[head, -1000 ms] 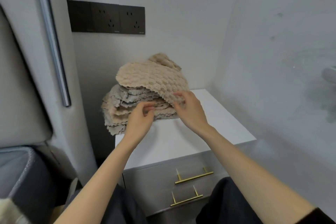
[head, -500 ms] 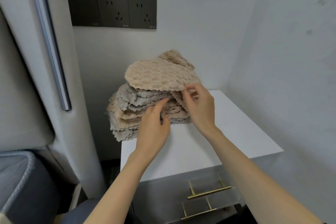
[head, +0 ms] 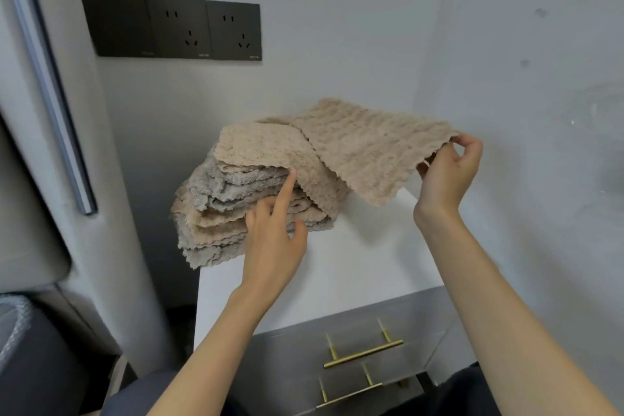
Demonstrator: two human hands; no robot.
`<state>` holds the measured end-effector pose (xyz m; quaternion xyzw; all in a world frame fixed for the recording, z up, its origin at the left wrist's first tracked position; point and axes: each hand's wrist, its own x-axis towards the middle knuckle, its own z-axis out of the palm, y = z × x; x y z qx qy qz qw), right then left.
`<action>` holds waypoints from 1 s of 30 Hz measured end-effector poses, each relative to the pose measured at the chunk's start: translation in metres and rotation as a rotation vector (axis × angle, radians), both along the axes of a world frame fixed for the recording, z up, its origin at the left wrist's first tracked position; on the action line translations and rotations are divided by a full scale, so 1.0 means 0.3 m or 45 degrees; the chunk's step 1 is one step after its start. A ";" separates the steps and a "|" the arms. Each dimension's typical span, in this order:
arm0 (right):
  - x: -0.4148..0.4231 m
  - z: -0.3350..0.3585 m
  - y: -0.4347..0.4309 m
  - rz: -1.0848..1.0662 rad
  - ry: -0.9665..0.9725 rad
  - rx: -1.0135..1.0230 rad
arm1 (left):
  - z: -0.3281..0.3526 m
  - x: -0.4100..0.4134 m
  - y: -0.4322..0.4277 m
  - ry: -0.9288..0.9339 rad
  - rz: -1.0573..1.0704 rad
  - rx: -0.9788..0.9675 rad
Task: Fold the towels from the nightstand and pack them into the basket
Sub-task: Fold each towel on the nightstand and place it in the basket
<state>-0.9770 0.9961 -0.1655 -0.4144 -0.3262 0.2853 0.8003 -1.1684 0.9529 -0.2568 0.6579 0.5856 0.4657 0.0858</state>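
- Our right hand [head: 449, 172] pinches the far right corner of a beige waffle-textured towel [head: 358, 152] between thumb and curled fingers, holding that end in the air above the table.
- Our left hand [head: 273, 240] is loose and grips nothing. Its index finger points up, with the tip touching the near edge of the same towel where it lies on the pile.
- The towel's left part rests on a stack of beige and grey scallop-edged towels [head: 223, 213], and its right part spans out to the right hand.
- The stack sits at the back left corner of a white-topped bedside table [head: 337, 280] and overhangs its left edge a little.
- The table's grey drawer fronts carry 2 brass bar handles [head: 363, 353], the upper just above the lower.
- A black panel of 3 socket plates [head: 172, 27] is on the wall, above and left of the stack.
- A dark grey container [head: 50, 365] shows at the lower left edge; we cannot tell whether it is the basket.
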 end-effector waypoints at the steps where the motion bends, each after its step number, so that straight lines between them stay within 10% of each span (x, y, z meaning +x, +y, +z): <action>1: 0.028 -0.011 -0.009 -0.033 -0.099 -0.071 | -0.001 0.014 -0.004 -0.024 -0.015 -0.010; 16: 0.215 -0.209 -0.132 0.925 -1.864 -0.802 | -0.086 0.157 0.051 -0.004 -0.276 -0.506; 23: 0.298 -0.154 -0.139 1.485 -1.371 -0.916 | -0.101 0.165 0.111 0.276 -0.159 -0.618; 30: 0.331 -0.272 -0.037 0.604 -1.445 -1.100 | -0.081 0.165 0.134 0.162 -0.174 -0.575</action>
